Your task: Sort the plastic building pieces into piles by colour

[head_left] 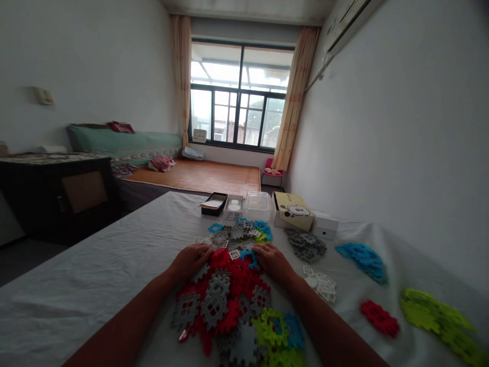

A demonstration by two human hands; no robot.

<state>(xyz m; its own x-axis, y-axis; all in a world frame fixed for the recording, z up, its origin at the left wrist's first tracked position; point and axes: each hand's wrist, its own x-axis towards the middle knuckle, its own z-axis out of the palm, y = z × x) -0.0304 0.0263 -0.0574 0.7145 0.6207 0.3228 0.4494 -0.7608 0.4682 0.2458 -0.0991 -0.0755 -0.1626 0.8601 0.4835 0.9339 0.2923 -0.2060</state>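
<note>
Between my forearms lies a heap of notched plastic building pieces, with red pieces (239, 278) in the middle and grey window-frame pieces (214, 304) on top. My left hand (195, 256) rests at the heap's far left edge, its fingers loosely bent against the red pieces. On the far right side, my right hand (270, 259) has its fingertips beside a blue frame piece (249, 259); no firm grip shows. A small white window piece (234, 254) lies between the hands. Lime green frame pieces (273, 326) sit at the heap's near right.
Beyond my hands is a mixed pile of pieces (237, 233). Sorted piles lie to the right: grey (306, 245), white (322, 285), blue (362, 259), red (379, 318) and lime (431, 316). A black box (214, 204), clear tub (257, 203) and yellow box (293, 210) line the far edge.
</note>
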